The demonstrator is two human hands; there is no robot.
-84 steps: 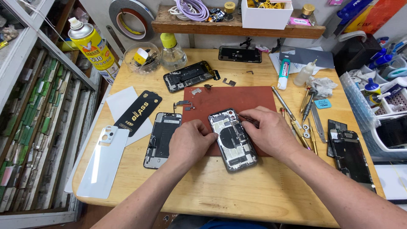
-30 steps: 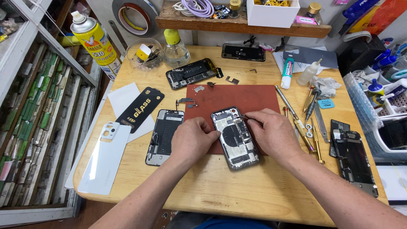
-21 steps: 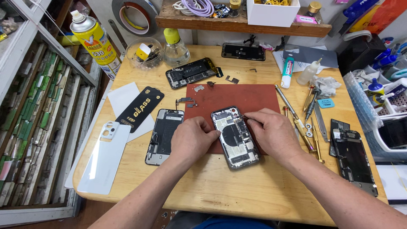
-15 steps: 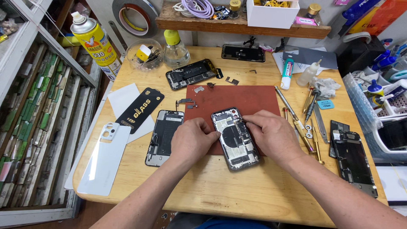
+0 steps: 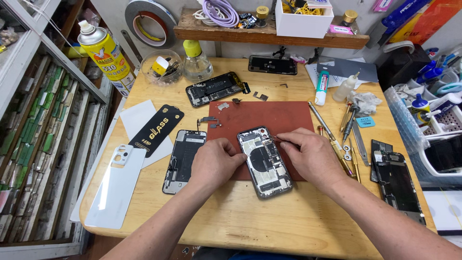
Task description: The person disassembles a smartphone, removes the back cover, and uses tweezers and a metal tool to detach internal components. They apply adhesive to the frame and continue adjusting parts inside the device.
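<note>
Take the red-brown work mat (image 5: 269, 118) as the fixed thing on this bench and read everything off it, left to right. Well off its left edge a white back cover (image 5: 115, 185) lies flat on the wood, and nearer the mat a second opened phone (image 5: 184, 160) rests just beside that left edge, untouched. The person's left hand (image 5: 214, 163) sits at the mat's lower left corner, fingers curled loosely with the tips pressed against the left long side of the opened phone (image 5: 264, 161), steadying it rather than lifting it. That phone lies face down with its insides showing, half on the mat and half overhanging the mat's front edge onto the table. Its long axis runs from the mat's middle toward the person, tilted a little so the camera end points up and left. The right hand (image 5: 310, 156) lies over the mat's lower right corner, thumb and forefinger pressed together on a thin pair of tweezers (image 5: 275, 139) whose tip touches the phone's upper right corner, near the camera. So the phone lies squarely between the two hands, each touching one long side, and the right one is the closer to the spot being worked. Beyond the mat's right edge, a row of screwdrivers (image 5: 332, 139) lies well within that hand's reach.
</note>
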